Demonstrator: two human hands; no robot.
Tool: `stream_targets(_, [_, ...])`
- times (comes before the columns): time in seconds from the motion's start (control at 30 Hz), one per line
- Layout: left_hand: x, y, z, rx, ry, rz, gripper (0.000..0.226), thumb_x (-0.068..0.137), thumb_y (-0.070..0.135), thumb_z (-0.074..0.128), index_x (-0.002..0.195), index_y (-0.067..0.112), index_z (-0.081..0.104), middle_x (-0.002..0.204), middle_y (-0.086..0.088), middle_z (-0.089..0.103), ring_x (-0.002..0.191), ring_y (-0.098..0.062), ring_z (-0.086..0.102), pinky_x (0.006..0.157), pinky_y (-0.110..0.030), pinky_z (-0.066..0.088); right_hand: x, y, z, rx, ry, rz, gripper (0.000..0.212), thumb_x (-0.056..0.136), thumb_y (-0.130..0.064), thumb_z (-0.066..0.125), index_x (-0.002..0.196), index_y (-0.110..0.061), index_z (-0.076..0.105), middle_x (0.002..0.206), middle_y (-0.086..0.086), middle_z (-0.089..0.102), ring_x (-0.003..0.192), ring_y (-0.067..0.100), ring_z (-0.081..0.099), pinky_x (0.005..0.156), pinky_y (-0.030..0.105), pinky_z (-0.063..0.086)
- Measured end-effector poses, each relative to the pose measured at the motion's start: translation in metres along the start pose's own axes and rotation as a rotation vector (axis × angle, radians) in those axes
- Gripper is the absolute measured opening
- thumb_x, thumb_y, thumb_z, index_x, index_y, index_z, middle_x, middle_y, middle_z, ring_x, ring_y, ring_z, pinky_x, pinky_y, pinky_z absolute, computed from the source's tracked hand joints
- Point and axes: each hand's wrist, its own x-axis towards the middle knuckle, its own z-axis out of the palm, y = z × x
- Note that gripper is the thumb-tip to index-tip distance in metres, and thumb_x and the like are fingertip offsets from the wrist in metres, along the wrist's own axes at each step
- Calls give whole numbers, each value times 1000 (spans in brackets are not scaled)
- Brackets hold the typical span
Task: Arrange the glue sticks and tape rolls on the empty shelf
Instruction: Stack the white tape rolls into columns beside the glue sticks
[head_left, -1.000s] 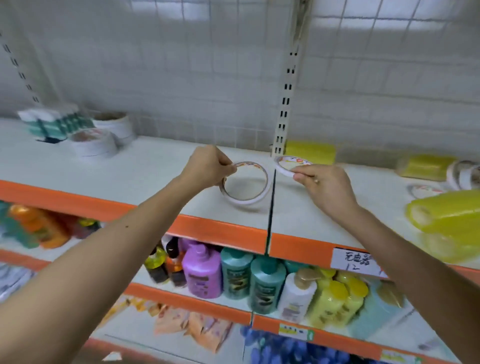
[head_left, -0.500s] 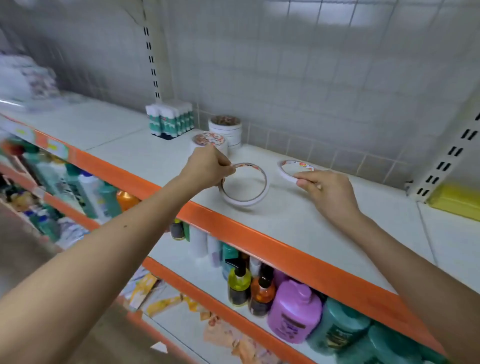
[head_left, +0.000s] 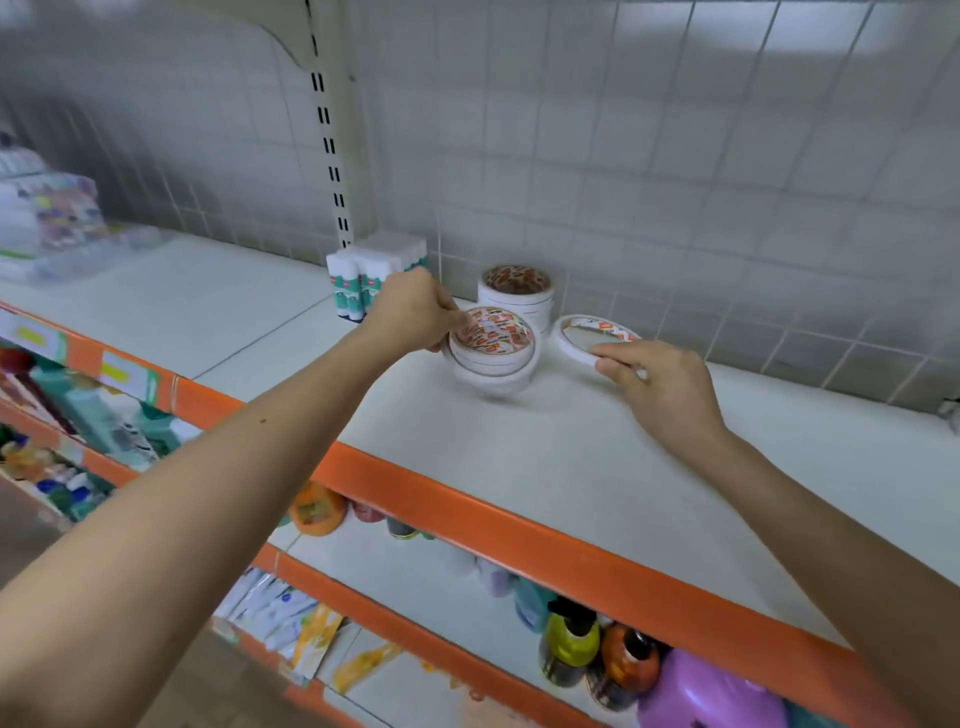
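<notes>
since half a second ago both rolls have travelled back toward the wall. left hand fingers pinch a tape roll now sitting on the front stack; right hand grips a second roll, tilted, just beside it. behind stand the back stack and glue sticks. the shelf looks partly stocked, with the second roll not yet placed.
</notes>
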Motion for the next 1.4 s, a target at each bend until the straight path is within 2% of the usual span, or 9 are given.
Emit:
stream_targets(0.13, [36,-11,5,-7,-83,1,17,83,18,63,76,6,72,30,10,50,27,5,47,38,-2,36,9,-9,13,-43,62,44,19,87,-16,59,102,-13,71,105,6,70,104,26,60,84,28,38])
stream_targets(0.27, [64,-18,10,13,-161,66,22,84,24,64,85,5,72,60,0,63,27,6,46,40,-2,37,21,-24,28,-97,116,22,20,86,-20,59,100,-14,71,103,4,71,99,21,60,81,22,36])
stream_targets(0.37, [74,-29,17,-9,-211,122,31,86,32,62,85,3,72,78,-9,71,32,4,51,60,-15,51,28,-38,43,-106,97,-22,26,83,-27,55,97,-14,72,98,5,73,89,14,60,78,19,37])
stream_targets(0.57, [75,-51,20,-255,-355,184,42,95,35,46,96,0,68,94,-16,70,82,-25,65,84,-35,54,35,-59,75,-152,78,-29,24,82,-25,56,98,-17,72,96,3,72,93,26,63,85,23,43])
stream_targets(0.7, [65,-61,14,-397,-529,260,36,89,48,48,103,21,66,100,3,66,89,-10,59,82,-29,50,42,-63,83,21,83,4,31,76,-27,65,105,-17,69,104,-5,62,99,10,55,89,9,37])
stream_targets(0.8, [61,-66,12,-388,-617,318,31,80,45,64,110,36,60,107,16,65,93,2,61,83,-19,46,43,-61,78,140,95,83,54,69,-21,77,120,-18,58,122,-7,48,109,-5,42,93,-3,26])
stream_targets(0.97, [61,-61,18,-324,-529,376,62,69,38,77,124,31,50,110,14,61,94,-4,60,82,-15,45,40,-58,72,225,-14,317,80,73,-24,74,140,-19,32,127,-19,39,119,-3,36,100,9,27])
stream_targets(1.07, [60,-61,17,-272,-473,436,65,67,39,78,125,30,50,107,15,60,98,-5,56,79,-14,45,41,-56,72,247,-29,319,68,74,-22,73,135,-19,41,106,-26,46,106,-5,44,89,0,29])
stream_targets(1.4, [53,-64,24,-252,-358,450,62,66,43,77,122,33,54,103,13,65,96,-7,59,81,-17,47,37,-55,74,271,45,315,62,71,-20,75,129,-21,51,101,-21,55,100,-1,53,85,-3,36])
